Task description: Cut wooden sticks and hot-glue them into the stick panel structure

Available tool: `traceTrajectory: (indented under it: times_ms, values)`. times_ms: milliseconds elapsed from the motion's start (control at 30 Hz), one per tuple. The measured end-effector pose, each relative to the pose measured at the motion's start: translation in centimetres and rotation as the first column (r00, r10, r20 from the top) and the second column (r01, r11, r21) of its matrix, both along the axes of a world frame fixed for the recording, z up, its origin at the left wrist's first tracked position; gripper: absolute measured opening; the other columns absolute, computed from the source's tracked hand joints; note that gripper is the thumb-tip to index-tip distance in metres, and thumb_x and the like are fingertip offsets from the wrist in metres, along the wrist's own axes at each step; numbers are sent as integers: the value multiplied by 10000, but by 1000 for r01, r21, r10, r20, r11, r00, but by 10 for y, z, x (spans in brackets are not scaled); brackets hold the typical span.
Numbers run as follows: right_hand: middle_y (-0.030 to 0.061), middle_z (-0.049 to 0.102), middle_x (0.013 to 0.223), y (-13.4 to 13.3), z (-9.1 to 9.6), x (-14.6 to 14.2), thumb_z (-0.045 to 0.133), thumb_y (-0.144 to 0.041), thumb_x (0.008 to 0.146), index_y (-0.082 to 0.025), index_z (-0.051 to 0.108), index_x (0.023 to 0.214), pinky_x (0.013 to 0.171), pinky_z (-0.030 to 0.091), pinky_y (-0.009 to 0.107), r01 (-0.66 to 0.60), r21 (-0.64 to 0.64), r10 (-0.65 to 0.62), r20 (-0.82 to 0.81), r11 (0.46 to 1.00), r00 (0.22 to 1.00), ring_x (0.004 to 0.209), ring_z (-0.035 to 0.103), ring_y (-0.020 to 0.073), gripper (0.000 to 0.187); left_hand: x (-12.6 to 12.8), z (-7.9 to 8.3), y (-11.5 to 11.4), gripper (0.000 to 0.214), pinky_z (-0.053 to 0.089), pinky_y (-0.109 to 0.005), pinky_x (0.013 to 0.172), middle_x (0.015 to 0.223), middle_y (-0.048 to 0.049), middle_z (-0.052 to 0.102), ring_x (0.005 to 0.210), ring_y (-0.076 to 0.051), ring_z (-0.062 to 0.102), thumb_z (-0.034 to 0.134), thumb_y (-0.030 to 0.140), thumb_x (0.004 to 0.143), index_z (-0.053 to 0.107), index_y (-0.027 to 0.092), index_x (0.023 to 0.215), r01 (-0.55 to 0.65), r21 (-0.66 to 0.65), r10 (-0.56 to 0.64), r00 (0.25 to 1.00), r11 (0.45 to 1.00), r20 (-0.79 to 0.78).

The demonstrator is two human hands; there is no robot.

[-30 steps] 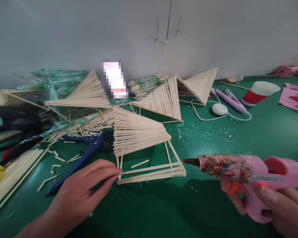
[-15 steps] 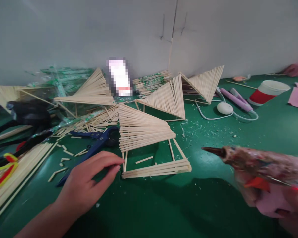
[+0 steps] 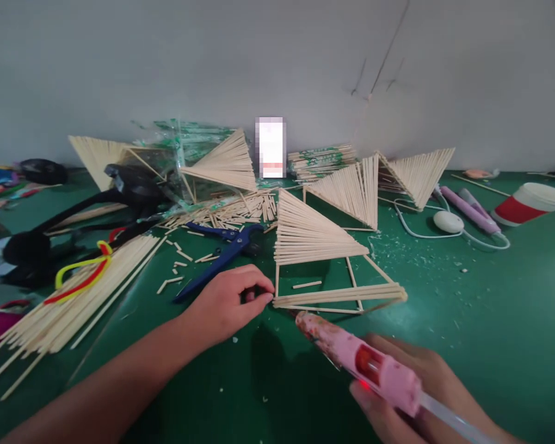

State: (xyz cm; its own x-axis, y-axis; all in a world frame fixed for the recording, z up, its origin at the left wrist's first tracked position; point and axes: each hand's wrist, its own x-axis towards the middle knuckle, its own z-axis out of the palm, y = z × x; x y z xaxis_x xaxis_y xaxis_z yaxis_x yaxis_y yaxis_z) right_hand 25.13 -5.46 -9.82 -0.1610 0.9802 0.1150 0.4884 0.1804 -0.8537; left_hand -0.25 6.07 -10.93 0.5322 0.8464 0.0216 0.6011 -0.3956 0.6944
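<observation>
A frame of thin wooden sticks (image 3: 312, 237) stands before me, its upper side a fanned row of sticks and its near side a few stacked ones. My left hand (image 3: 231, 302) pinches the near left corner of it between thumb and fingers. Around the body of a stained pink hot glue gun (image 3: 346, 351) my right hand (image 3: 411, 382) is closed; a clear glue stick (image 3: 453, 422) pokes out of its back. The gun's dark nozzle points at that same corner, just below the near sticks. Whether the tip touches them I cannot tell.
Blue pliers (image 3: 222, 259) lie beside my left hand, near cut stick pieces (image 3: 240, 209). Long sticks (image 3: 92, 296) are at left. More fanned stick pieces (image 3: 346, 191) stand behind, with a phone (image 3: 271, 148), a paper cup (image 3: 531, 203) and a corded pink tool (image 3: 472, 209).
The glue gun has come from the right to the frame's near left corner. My left hand has closed at that corner. The view has shifted left.
</observation>
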Motion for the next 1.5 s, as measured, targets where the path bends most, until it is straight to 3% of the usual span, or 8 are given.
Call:
traceTrajectory:
  times_ms: [100,200,800,1200,1500]
  values:
    - [-3,586,634,8,0,-14,561,-323,887,-250,538,714,456,438,266,-162,63,141,251,985,958,510,562,156,188,-2,-1,1,140,415,-205,578,841,-10,635,643,-90,534,570,218,837,706,193,852,15,-44,-14,1000,999,20]
    - [-4,599,660,10,-5,-16,487,-291,921,-240,553,784,487,453,258,-170,68,138,334,983,933,539,587,153,160,-3,-3,0,132,423,-217,602,852,-17,637,648,-92,533,581,203,827,709,181,844,15,-65,-12,999,998,46]
    - [-35,585,667,12,-11,-22,458,-245,944,-235,520,840,474,416,238,-217,133,140,435,967,889,534,576,120,122,-2,-8,2,72,390,-232,600,782,2,609,659,-104,514,637,213,811,690,179,776,-15,-114,20,999,993,40]
    - [-13,577,647,14,-12,-20,442,-268,953,-214,548,804,456,437,241,-227,146,127,495,963,859,510,570,128,191,-4,-10,2,62,401,-224,594,786,6,614,652,-93,525,639,197,810,685,169,780,-27,-126,42,992,992,119]
    - [1,590,637,13,-12,-19,434,-285,955,-213,563,796,464,454,247,-211,147,110,506,966,855,501,571,137,218,-2,-9,3,55,395,-217,584,772,8,612,648,-92,527,646,190,805,692,171,782,-22,-114,33,995,993,91]
